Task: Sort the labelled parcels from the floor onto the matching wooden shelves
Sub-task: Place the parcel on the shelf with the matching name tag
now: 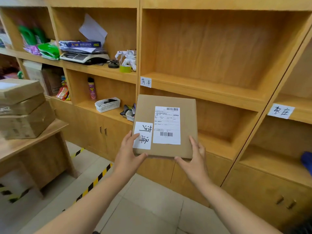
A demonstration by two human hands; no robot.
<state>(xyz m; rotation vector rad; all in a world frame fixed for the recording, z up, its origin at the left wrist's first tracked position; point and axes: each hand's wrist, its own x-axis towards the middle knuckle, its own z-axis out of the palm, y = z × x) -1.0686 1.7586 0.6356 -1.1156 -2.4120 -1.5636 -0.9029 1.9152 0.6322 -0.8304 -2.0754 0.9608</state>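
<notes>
A flat brown cardboard parcel (187, 125) is held in the air in front of the wooden shelves, flat side up. It carries a printed shipping label and a white handwritten label. My left hand (129, 154) grips its near left corner, thumb on the handwritten label. My right hand (194, 159) grips the near right corner. A white handwritten tag (145, 81) is stuck on the edge of the wide shelf (202, 89) just above the parcel. Another handwritten tag (281, 110) marks the shelf unit to the right.
The left shelf unit holds a scale (82, 56), tape rolls, green packets, a spray can (92, 88) and white baskets (108, 104). A stack of cardboard boxes (22, 107) sits on a wooden table at left. Yellow-black tape (94, 181) runs across the tiled floor. A blue object (307, 160) shows at the right edge.
</notes>
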